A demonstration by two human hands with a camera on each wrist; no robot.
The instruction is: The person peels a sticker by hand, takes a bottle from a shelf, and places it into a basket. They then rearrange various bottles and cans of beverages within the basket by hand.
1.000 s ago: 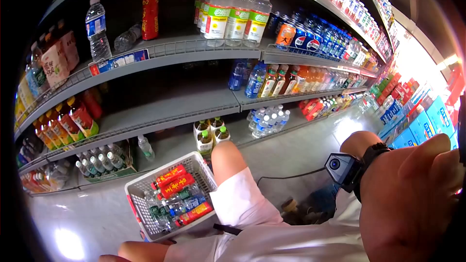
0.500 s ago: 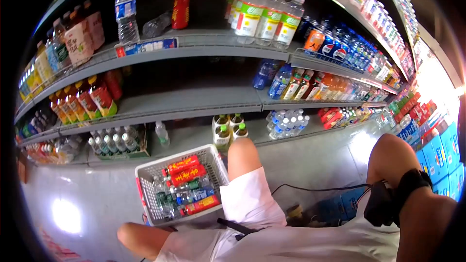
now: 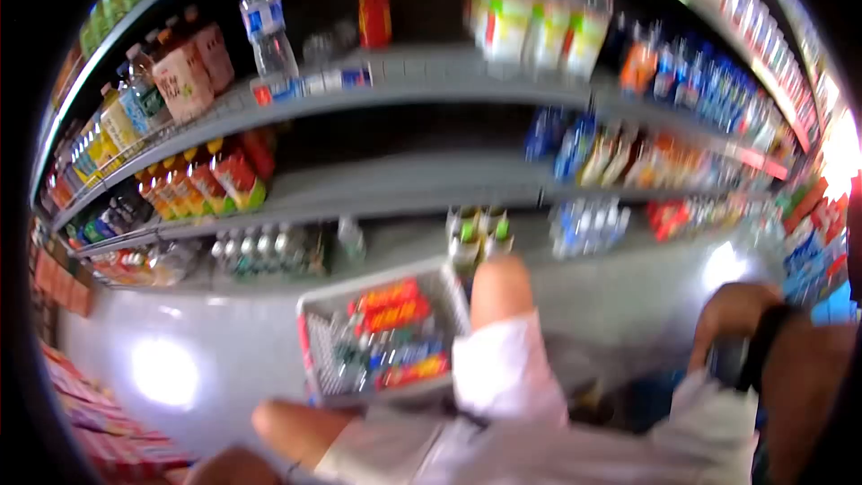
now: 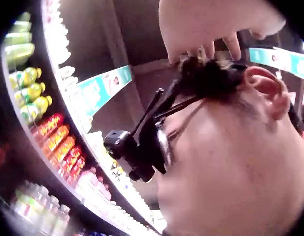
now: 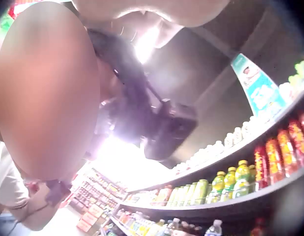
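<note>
Both hands are up at the head. In the left wrist view my left hand (image 4: pixel 216 27) reaches down from the top, its fingertips on the dark hair and the black strap (image 4: pixel 206 78). A head-worn camera (image 4: pixel 130 152) juts out in front of the face. At the top of the right wrist view, my right hand (image 5: pixel 152 11) is blurred and overexposed beside the head; what its fingers touch cannot be told. The head view catches a black wristband (image 3: pixel 763 346) on the right arm, but the hand itself lies outside it.
A grey plastic basket (image 3: pixel 305 341) holding red and clear bottles (image 3: pixel 393 314) sits on the floor against the bent knee (image 3: pixel 503 287). Ahead run curved shelves (image 3: pixel 413 175) of drinks, with small bottles (image 3: pixel 588 224) along the bottom. Blue cartons (image 3: pixel 817 260) stand at the far right.
The head view has swung left and blurred, so shelves and basket shift rightward. My right hand, large in the foreground a second ago, has left that view. The basket's contents look the same.
</note>
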